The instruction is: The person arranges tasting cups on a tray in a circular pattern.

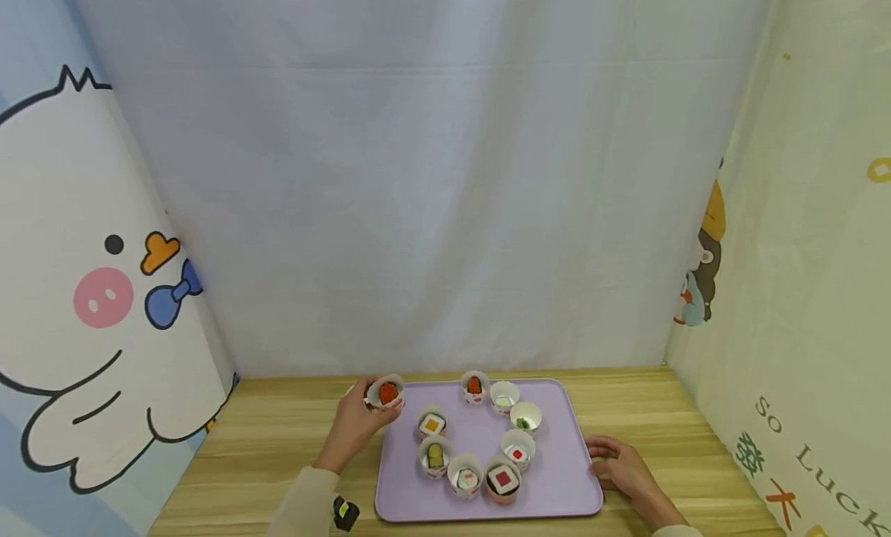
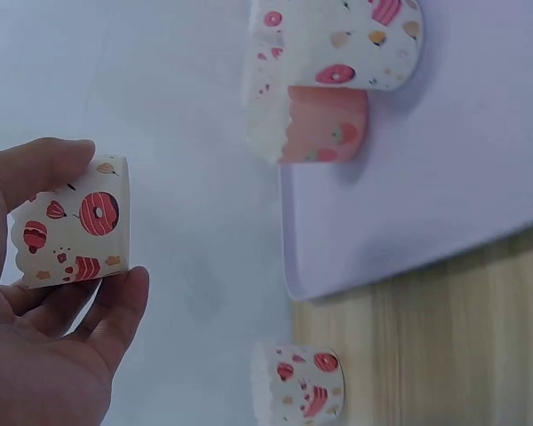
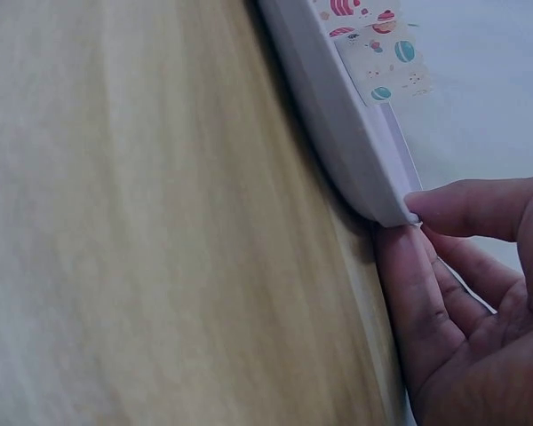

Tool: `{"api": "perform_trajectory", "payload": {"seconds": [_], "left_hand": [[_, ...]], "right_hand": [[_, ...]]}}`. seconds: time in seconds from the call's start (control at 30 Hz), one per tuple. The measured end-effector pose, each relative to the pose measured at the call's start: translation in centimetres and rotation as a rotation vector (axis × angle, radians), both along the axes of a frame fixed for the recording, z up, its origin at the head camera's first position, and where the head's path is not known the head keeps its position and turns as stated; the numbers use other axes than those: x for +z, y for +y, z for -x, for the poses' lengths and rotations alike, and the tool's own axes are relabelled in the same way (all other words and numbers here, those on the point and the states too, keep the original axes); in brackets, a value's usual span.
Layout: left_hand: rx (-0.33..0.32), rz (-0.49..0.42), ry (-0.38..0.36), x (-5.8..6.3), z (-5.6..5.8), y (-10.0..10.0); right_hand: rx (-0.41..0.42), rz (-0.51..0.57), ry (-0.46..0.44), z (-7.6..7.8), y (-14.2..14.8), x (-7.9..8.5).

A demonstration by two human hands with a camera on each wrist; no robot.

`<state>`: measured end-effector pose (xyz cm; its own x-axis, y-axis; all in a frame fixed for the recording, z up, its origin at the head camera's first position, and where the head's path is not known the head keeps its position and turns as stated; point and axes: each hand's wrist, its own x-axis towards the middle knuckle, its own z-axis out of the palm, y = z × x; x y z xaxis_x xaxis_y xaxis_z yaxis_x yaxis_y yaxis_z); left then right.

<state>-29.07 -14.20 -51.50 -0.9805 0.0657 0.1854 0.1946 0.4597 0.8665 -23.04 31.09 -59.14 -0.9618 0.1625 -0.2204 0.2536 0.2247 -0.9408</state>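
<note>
My left hand [image 1: 353, 422] holds a paper baking cup [image 1: 397, 404] above the tray's left edge, with something orange-red inside. The left wrist view shows this cup [image 2: 75, 222], printed with doughnuts and cakes, between thumb and fingers. My right hand [image 1: 624, 469] pinches the right rim of the lilac tray [image 1: 564, 471], thumb on top and fingers outside and below, as the right wrist view shows the tray rim [image 3: 386, 191]. Several more paper cups stand in a rough ring on the tray, among them one with a red-topped piece [image 1: 474, 385] and one with a white square piece [image 1: 503, 480].
Another printed cup [image 2: 302, 386] stands on the wooden table left of the tray, mostly hidden by my left hand in the head view. The wood tabletop [image 1: 257, 460] meets a pale cloth backdrop [image 1: 445, 212]. Printed cloths [image 1: 786, 289] hang at both sides.
</note>
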Motion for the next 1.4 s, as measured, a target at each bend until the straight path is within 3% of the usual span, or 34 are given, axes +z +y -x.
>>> {"api": "perform_trajectory", "payload": {"seconds": [0.4,0.8,1.4], "left_hand": [[-0.039,-0.002,0.003,0.7,1.8,3.3],[-0.065,-0.003,-0.031,-0.7,4.3,6.1],[-0.088,0.04,-0.065,-2.3,5.5,9.4]], "right_hand": [[-0.021,-0.019,-0.013,0.0,0.1,0.3],[-0.028,-0.009,-0.011,0.1,0.4,-0.2],[-0.026,-0.005,-0.001,0.0,-0.1,0.0]]}}
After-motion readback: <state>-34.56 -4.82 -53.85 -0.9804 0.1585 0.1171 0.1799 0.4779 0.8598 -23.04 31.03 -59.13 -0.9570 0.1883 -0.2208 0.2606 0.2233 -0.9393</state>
